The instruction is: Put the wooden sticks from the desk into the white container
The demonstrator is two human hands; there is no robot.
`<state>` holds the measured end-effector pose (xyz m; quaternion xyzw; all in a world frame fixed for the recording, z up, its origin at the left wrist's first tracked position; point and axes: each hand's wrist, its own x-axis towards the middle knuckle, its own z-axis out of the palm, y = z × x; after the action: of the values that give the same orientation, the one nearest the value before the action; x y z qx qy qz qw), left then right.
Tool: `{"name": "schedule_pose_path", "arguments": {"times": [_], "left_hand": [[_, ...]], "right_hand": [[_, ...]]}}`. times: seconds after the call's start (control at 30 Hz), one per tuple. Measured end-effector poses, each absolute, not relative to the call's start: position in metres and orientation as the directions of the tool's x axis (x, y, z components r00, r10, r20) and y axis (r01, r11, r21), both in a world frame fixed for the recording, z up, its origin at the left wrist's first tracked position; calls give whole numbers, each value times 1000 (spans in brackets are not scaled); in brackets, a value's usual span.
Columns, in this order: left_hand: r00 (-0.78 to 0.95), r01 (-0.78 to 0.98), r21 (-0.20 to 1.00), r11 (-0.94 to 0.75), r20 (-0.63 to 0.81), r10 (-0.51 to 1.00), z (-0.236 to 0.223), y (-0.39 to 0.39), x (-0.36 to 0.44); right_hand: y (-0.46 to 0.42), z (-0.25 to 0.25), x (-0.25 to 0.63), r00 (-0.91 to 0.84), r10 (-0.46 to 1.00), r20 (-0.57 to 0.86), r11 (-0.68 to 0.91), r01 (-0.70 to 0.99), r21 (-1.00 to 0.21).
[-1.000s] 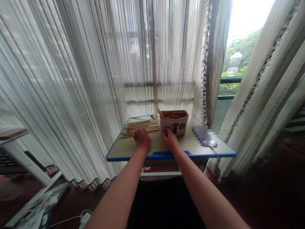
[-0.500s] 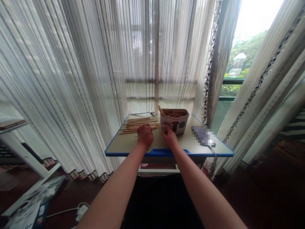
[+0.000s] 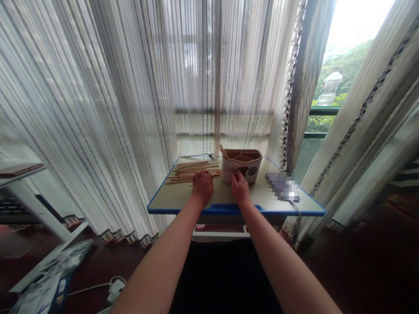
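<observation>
Light brown chopsticks (image 3: pixel 183 174) lie in a loose pile on the left half of a small table. My left hand (image 3: pixel 203 186) is closed at the pile's right edge, its fingers curled over a thin chopstick (image 3: pixel 218 176) that slants up to the right. That stick's other end meets my right hand (image 3: pixel 240 186), whose thumb and fingers pinch it in front of the utensil holder (image 3: pixel 228 169). The holder is brown inside, pale outside with a dark mushroom print, and divided into compartments. A wooden utensil (image 3: pixel 224 151) leans in its left corner.
A metal spoon (image 3: pixel 211 155) lies along the back edge of the blue-rimmed table (image 3: pixel 170 205). A blurred-out phone-like object (image 3: pixel 278 185) with a cable (image 3: pixel 296 208) rests at the right. Striped curtains (image 3: pixel 196 87) hang close behind the table.
My right hand has moved a little to the right along the chopstick, and its fingers are closer together. My left hand stays at the pile. The whole view has shifted slightly.
</observation>
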<state>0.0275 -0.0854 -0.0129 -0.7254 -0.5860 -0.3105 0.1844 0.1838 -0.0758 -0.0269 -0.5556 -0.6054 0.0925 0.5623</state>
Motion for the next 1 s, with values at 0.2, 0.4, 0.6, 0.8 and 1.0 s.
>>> {"name": "schedule_pose_path", "arguments": {"times": [0.2,0.4,0.6,0.8,1.0], "left_hand": [[133,963,89,-254,661,739,-14,-85,27],[146,963,86,-256,631,762,-11,-86,26],[133,967,93,-237,610,781,-7,-88,26],[85,973,123,-196,595,799,-11,-82,24],[-34,983,168,-77,576,817,-15,-78,19]], "right_hand": [[-79,-26,182,266,760,594,398,531,-748],[-75,-28,183,253,756,604,403,548,-733],[-69,-32,185,248,792,557,359,549,-755],[-67,-33,188,446,709,546,328,478,-815],[-59,-36,194,534,699,475,294,391,-872]]}}
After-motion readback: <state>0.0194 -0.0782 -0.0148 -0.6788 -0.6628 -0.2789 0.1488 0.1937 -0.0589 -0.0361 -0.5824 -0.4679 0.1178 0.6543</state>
